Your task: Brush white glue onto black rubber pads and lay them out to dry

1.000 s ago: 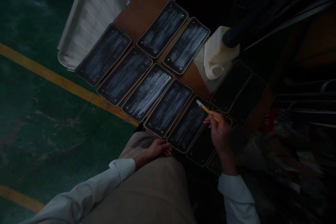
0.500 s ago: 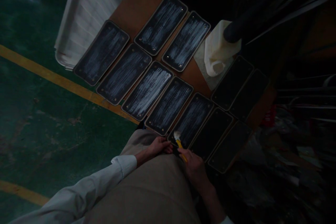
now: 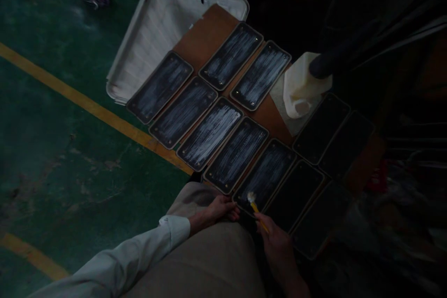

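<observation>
a yellow-handled brush is gripped over a black rectangular panel by the right hand; left hand half-curled, hold unclear.

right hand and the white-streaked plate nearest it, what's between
A yellow-handled brush, held in the right hand, extends over that plate in the head view.

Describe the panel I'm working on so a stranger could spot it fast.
On the brown board, find the long row nearest the lap. The panel is fifth from the left, its near end by the left hand. Only it has the brush over it.
</observation>
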`<action>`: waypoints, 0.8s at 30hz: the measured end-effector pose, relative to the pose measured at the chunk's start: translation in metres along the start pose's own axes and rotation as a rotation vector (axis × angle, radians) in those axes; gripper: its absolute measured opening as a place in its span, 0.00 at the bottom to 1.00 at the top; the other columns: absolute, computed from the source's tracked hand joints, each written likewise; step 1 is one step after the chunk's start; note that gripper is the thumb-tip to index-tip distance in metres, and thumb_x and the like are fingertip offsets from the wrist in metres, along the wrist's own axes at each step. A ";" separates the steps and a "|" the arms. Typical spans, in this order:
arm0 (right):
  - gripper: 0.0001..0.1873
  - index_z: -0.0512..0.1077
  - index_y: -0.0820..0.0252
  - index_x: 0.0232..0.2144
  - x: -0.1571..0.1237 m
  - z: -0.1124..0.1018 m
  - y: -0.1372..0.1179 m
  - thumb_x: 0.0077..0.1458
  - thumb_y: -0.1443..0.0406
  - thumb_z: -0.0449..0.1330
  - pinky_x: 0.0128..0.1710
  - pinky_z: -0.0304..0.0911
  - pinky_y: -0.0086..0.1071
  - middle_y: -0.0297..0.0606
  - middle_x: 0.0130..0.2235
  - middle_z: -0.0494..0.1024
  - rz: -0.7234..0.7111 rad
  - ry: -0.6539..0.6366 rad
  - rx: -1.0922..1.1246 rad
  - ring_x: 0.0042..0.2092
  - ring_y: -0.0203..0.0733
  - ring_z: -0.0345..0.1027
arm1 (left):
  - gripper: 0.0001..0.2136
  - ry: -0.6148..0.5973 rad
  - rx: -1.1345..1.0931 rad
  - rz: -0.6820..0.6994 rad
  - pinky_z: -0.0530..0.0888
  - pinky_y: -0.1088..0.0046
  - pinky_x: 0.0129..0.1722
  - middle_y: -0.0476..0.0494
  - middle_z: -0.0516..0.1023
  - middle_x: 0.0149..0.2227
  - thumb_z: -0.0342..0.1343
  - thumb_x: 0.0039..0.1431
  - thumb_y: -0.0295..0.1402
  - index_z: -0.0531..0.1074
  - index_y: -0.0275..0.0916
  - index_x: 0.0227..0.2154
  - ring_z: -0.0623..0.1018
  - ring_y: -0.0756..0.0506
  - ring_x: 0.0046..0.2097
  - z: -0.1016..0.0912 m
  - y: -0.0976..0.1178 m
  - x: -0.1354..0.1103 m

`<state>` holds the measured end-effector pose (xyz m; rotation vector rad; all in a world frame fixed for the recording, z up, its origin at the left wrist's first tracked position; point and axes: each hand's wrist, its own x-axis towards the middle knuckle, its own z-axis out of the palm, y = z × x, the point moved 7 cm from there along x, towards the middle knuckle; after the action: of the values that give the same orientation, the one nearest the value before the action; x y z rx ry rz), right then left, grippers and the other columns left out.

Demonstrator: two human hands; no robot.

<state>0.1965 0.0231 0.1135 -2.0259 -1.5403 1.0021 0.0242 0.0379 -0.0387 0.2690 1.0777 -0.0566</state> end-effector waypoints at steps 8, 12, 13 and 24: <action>0.14 0.71 0.56 0.49 0.099 -0.019 -0.063 0.67 0.60 0.50 0.32 0.73 0.26 0.34 0.33 0.81 -0.053 0.177 0.172 0.31 0.35 0.78 | 0.13 -0.038 0.042 0.032 0.75 0.72 0.31 0.42 0.81 0.28 0.68 0.48 0.41 0.76 0.35 0.28 0.80 0.45 0.29 -0.028 0.026 -0.041; 0.13 0.71 0.56 0.49 0.166 -0.013 -0.095 0.67 0.61 0.51 0.37 0.72 0.28 0.37 0.39 0.82 -0.239 0.215 0.068 0.33 0.35 0.78 | 0.17 0.107 0.134 0.092 0.74 0.74 0.24 0.45 0.79 0.23 0.67 0.47 0.47 0.73 0.37 0.28 0.79 0.45 0.24 -0.084 0.059 -0.078; 0.14 0.70 0.56 0.50 0.180 -0.012 -0.100 0.67 0.61 0.50 0.37 0.72 0.28 0.38 0.41 0.82 -0.262 0.222 0.027 0.34 0.35 0.78 | 0.18 0.176 0.135 0.133 0.74 0.74 0.23 0.46 0.78 0.22 0.66 0.48 0.48 0.72 0.37 0.29 0.79 0.46 0.23 -0.101 0.070 -0.086; 0.16 0.70 0.60 0.51 0.251 0.018 -0.115 0.68 0.61 0.48 0.36 0.69 0.31 0.43 0.46 0.81 -0.285 0.231 -0.274 0.37 0.40 0.78 | 0.14 0.353 -0.121 0.324 0.78 0.71 0.32 0.41 0.80 0.29 0.62 0.58 0.42 0.70 0.35 0.32 0.81 0.46 0.30 -0.168 0.143 -0.087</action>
<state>0.1412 0.2942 0.1057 -1.9364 -1.8482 0.4519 -0.1366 0.2093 -0.0101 0.3493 1.3691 0.3571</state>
